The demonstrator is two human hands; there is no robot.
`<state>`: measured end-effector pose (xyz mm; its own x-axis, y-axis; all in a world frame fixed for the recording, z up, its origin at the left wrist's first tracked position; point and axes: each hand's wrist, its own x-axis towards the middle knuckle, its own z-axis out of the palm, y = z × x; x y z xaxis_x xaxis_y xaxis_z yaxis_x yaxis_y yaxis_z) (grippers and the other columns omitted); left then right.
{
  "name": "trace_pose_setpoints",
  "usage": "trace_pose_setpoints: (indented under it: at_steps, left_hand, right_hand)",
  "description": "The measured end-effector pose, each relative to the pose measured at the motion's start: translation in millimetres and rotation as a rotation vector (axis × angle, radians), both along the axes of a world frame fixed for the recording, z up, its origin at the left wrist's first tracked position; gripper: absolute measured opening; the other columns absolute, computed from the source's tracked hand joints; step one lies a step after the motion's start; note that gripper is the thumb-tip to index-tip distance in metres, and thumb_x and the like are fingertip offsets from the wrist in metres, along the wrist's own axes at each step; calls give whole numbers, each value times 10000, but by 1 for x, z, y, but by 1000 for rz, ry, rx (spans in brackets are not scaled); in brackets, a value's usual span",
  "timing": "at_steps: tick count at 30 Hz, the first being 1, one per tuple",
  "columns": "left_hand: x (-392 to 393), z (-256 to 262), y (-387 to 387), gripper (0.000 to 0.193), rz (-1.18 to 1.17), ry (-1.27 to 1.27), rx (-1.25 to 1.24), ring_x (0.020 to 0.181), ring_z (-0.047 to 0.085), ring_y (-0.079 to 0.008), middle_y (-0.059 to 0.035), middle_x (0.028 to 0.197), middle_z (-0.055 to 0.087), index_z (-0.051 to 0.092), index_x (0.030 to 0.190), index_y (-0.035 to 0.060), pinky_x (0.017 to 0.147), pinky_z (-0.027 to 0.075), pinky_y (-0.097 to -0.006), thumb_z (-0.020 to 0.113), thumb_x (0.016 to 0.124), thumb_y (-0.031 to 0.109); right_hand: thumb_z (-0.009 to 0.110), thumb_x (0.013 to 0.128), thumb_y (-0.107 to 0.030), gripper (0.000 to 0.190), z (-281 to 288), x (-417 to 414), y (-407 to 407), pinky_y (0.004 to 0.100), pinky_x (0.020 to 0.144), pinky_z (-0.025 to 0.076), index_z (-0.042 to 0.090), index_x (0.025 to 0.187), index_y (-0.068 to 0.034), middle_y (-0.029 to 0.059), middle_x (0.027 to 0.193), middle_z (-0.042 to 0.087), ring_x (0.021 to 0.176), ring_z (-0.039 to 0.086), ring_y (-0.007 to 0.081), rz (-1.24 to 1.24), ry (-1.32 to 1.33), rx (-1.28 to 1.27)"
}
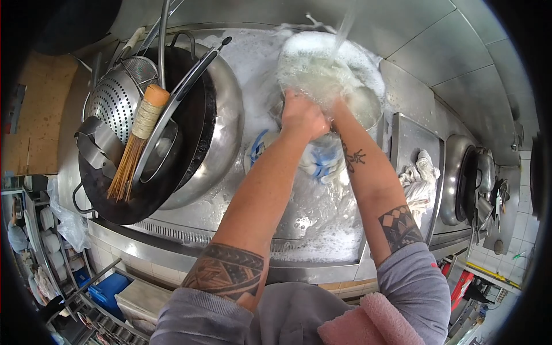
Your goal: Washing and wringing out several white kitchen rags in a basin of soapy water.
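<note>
Both my hands are at a round metal basin (374, 113) of foamy, splashing water. My left hand (305, 113) is bent over its near side with the fingers curled; whether it grips something is hidden. Most of my right hand (340, 105) is under the churning water, so its fingers do not show. A stream of water (343, 32) pours into the basin from above. Below my wrists, a crumpled white and blue plastic bag or cloth (321, 159) lies on the wet steel surface (297, 211).
At left, a black wok (129, 211) sits on a large steel bowl (228, 125). It carries a perforated ladle (114, 101), a bamboo wok brush (140, 133) and tongs (185, 86). At right, a steel tray (405, 133) holds a wrung cloth (420, 177); more woks (453, 181) stand beyond.
</note>
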<state>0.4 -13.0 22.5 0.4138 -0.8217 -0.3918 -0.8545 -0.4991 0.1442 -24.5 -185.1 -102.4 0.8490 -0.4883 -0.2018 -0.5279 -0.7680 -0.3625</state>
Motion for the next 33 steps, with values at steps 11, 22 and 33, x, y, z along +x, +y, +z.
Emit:
trace_pose_setpoints:
  at_steps: [11,22,33]
  left_hand:
    - [-47,-21,18,449,894,1171,-1058,1169,508,-266,-82,1150,620,611,1136,79,959,394,-523,547,873,438]
    - [-68,-53,111,369,1208,2381,-659,948,608,-250,-89,1116,613,570,1170,148,840,484,-540,480,932,416]
    - [-145,-31,121,490,958,2517,-898,1170,506,-262,-101,1281,519,490,1286,136,888,497,-480,595,861,356]
  right_hand:
    - [592,816,-81,339,204,-79,66,299,906,448,565,1137,26,103,1076,628,994,597,185,-250,-572,1110]
    - [606,854,-80,269,188,-145,157,301,804,506,577,1112,-12,66,1032,652,941,623,146,-96,-608,1339]
    - [500,892,-535,606,33,-152,198,362,908,487,545,1211,-21,111,1221,590,1058,599,278,-538,-796,2230]
